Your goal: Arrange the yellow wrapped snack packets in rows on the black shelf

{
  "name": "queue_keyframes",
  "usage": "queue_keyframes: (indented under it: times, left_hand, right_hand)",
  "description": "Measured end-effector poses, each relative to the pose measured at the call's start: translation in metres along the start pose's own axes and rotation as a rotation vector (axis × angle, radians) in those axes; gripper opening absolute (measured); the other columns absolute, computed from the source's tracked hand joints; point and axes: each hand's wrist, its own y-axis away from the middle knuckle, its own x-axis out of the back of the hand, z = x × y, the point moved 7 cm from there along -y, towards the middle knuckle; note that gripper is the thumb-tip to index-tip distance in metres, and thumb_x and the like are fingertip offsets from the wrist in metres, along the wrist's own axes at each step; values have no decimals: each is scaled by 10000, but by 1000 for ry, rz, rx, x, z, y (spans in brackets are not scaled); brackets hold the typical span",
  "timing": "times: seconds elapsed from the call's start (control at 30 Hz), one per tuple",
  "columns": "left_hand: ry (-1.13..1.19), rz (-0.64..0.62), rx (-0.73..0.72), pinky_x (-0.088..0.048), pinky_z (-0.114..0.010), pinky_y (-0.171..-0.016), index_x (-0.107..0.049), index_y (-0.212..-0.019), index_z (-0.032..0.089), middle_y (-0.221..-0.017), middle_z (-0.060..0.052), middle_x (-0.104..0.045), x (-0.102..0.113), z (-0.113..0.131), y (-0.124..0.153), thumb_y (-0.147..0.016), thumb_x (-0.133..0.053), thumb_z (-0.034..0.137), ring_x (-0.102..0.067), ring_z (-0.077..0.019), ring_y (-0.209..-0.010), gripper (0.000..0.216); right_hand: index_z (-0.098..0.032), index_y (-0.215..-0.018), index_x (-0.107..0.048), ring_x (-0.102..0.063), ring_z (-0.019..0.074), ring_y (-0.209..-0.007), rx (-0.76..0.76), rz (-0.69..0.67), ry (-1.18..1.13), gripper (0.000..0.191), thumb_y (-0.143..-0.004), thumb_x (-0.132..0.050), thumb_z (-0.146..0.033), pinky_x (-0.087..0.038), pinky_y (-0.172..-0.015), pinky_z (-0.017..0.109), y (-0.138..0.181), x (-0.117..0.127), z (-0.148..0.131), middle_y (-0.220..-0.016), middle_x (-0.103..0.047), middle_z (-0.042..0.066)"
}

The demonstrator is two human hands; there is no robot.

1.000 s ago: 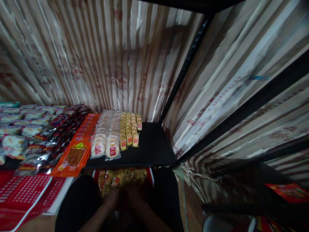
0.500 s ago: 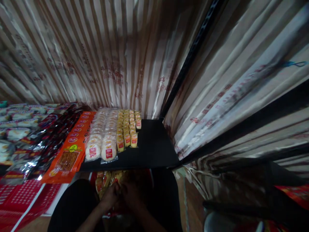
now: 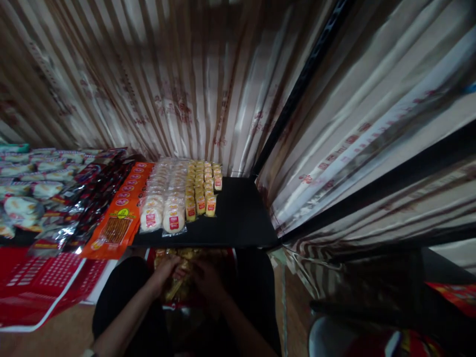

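Below the black shelf (image 3: 238, 218), my left hand (image 3: 165, 271) and my right hand (image 3: 205, 278) are together in a red box (image 3: 230, 260) of small yellow snack packs (image 3: 178, 287) on my lap. Both hands curl round packs in dim light; which packs they grip is hard to make out. On the shelf stand rows of small yellow packs (image 3: 203, 191), beside round white cake packs (image 3: 163, 203).
Orange snack bags (image 3: 119, 218) and dark foil packs (image 3: 85, 198) lie left of the white cakes, with more pale packs (image 3: 26, 188) further left. A red printed carton flap (image 3: 40, 282) lies at lower left. Striped curtain (image 3: 167, 84) backs the shelf. A black post (image 3: 297, 89) rises at its right corner.
My hands have risen a little within the red box and shifted among the yellow packs. The view has tilted down slightly.
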Motion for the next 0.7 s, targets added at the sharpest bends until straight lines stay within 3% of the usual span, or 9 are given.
queue_keyframes:
  times: [0.1, 0.27, 0.43, 0.53, 0.7]
  left_hand:
    - [-3, -28, -16, -413, -210, -462, -506, -752, 152, -569, 2, -608, -3, 18, 11, -669, -559, 375, -594, -126, -480, 244]
    - [60, -99, -117, -442, -198, -479, -485, -747, 149, -619, -25, -635, -12, 38, 27, -737, -569, 427, -609, -113, -509, 290]
    - [107, -147, -210, -413, -170, -467, -516, -798, 144, -703, -9, -623, -21, 47, 40, -710, -618, 425, -595, -83, -541, 312]
    - [48, -144, -256, -365, -158, -436, -524, -836, 153, -637, 28, -594, -26, 50, 46, -664, -664, 394, -556, -68, -497, 327]
    - [-37, -120, -352, -320, -168, -417, -511, -811, 163, -508, 69, -520, -36, 59, 52, -655, -645, 421, -464, -58, -417, 330]
  right_hand:
    - [-191, -1161, -559, -534, 225, -1097, 1, 20, 9, 415, -752, -555, -262, -383, -969, 392, 2, 7, -8, -1189, -591, 92]
    - [-194, -1077, -589, -567, 207, -998, 58, 130, -29, 322, -805, -500, -340, -427, -911, 363, 1, 23, -24, -1072, -629, 82]
    - [-185, -1050, -570, -615, 197, -916, 53, 152, -366, 365, -795, -493, -434, -481, -833, 336, 2, 29, -37, -995, -663, 78]
    - [-188, -1055, -552, -639, 195, -858, 12, 135, -498, 416, -755, -539, -477, -501, -800, 345, 3, 28, -40, -958, -675, 77]
    - [-184, -1077, -554, -642, 183, -815, -11, 147, -504, 451, -741, -546, -485, -510, -775, 335, 4, 32, -37, -935, -672, 74]
